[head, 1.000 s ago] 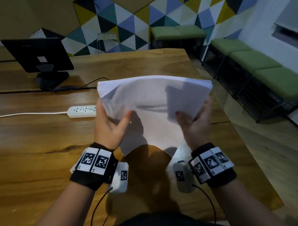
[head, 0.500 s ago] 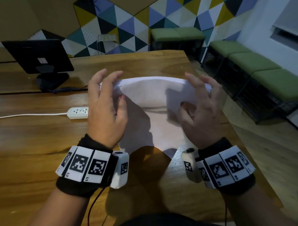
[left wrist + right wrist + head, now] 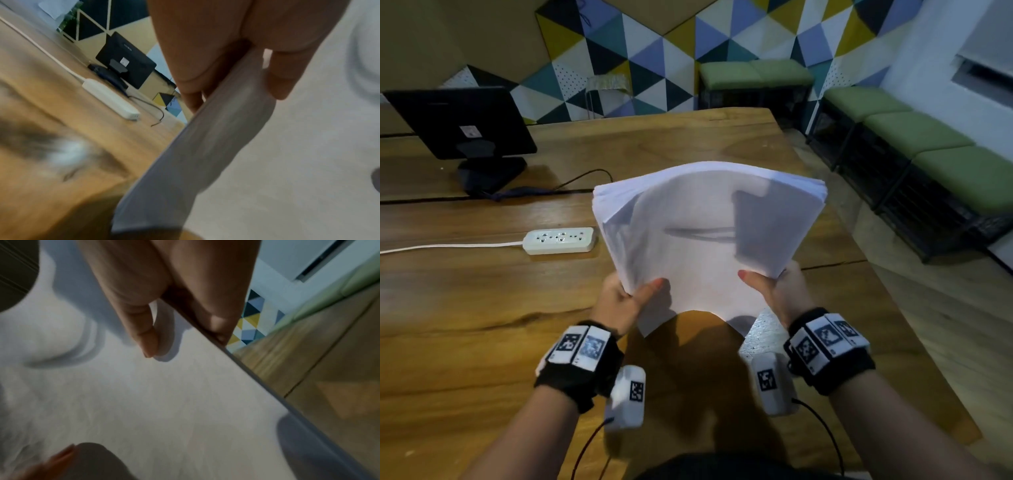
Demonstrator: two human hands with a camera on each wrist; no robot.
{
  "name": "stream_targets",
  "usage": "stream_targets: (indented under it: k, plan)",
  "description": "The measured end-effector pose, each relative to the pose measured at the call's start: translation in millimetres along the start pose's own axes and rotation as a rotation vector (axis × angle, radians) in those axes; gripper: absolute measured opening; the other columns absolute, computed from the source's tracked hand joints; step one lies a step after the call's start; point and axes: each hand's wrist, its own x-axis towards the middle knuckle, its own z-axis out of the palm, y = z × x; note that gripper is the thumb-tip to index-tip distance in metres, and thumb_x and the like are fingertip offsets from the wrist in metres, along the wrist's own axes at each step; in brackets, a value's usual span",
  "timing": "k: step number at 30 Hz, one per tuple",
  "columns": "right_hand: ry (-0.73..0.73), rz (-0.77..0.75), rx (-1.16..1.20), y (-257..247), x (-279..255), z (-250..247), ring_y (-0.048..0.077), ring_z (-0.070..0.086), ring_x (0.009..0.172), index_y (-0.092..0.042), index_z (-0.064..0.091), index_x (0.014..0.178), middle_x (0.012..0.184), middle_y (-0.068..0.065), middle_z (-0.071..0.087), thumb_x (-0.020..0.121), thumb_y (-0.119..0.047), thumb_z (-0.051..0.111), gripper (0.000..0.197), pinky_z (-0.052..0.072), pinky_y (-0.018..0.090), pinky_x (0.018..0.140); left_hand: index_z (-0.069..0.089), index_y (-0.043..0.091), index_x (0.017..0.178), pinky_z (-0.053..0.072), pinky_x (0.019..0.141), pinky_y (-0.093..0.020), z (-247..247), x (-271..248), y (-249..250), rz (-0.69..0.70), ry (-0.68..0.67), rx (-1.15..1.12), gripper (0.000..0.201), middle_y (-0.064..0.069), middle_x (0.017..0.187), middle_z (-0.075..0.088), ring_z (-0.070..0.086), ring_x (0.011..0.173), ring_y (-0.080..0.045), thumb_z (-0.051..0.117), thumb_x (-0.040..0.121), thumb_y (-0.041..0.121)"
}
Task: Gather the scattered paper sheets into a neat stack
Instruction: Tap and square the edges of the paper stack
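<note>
A thick stack of white paper sheets (image 3: pixel 705 233) stands tilted on its lower edge on the wooden table (image 3: pixel 465 308). My left hand (image 3: pixel 630 294) grips its lower left side, thumb on the front, fingers behind. My right hand (image 3: pixel 774 284) grips the lower right side the same way. In the left wrist view the stack's edge (image 3: pixel 205 146) runs between thumb and fingers (image 3: pixel 191 65). The right wrist view shows the top sheet (image 3: pixel 144 402) with my thumb (image 3: pixel 144 331) pressed on it.
A white power strip (image 3: pixel 560 240) with its cord lies left of the stack. A black monitor (image 3: pixel 462 123) stands at the back left. Green benches (image 3: pixel 928 147) line the right wall past the table's right edge.
Half a second ago both hands lay over the stack's top edge. Now they have dropped to its lower corners and grip it, and the stack stands higher and more upright.
</note>
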Motion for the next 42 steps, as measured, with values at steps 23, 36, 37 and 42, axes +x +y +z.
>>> stream_targets:
  k: [23, 36, 37, 42]
  plan:
    - [0.03, 0.056, -0.095, 19, -13, 8, 0.013, 0.049, 0.061, -0.004, 0.051, 0.075, 0.065, 0.0, 0.051, 0.081, -0.005, 0.063, 0.014, 0.039, 0.016, 0.054, 0.051, 0.015, 0.066, 0.039, 0.058, -0.024, 9, 1, -33, -0.025, 0.072, 0.14, 0.023, 0.004, 0.062, 0.052, 0.049, 0.061, -0.008, 0.057, 0.087, 0.022]
    - [0.006, 0.08, -0.212, 41, 0, 3, 0.02, 0.062, 0.088, -0.007, 0.059, 0.106, 0.093, 0.003, 0.064, 0.078, -0.005, 0.064, 0.029, 0.05, 0.021, 0.072, 0.053, -0.003, 0.107, 0.036, 0.059, -0.019, 10, 2, -38, -0.049, 0.145, 0.279, 0.026, -0.003, 0.081, 0.055, 0.051, 0.079, -0.021, 0.055, 0.089, 0.015]
    - [0.006, 0.104, -0.202, 43, 2, 3, 0.019, 0.061, 0.092, -0.01, 0.055, 0.111, 0.097, 0.002, 0.063, 0.077, -0.004, 0.064, 0.035, 0.05, 0.024, 0.076, 0.051, -0.001, 0.11, 0.038, 0.066, -0.022, 11, 2, -37, -0.071, 0.12, 0.271, 0.027, -0.005, 0.091, 0.055, 0.05, 0.085, -0.02, 0.054, 0.089, 0.015]
    - [-0.055, 0.254, -0.241, 74, 10, 9, 0.027, 0.061, 0.101, -0.017, 0.054, 0.106, 0.106, 0.006, 0.065, 0.064, -0.01, 0.063, 0.044, 0.05, 0.044, 0.091, 0.046, 0.006, 0.112, 0.039, 0.085, -0.03, 19, 10, -51, -0.265, 0.0, 0.28, 0.026, -0.01, 0.12, 0.058, 0.054, 0.106, -0.029, 0.054, 0.089, 0.014]
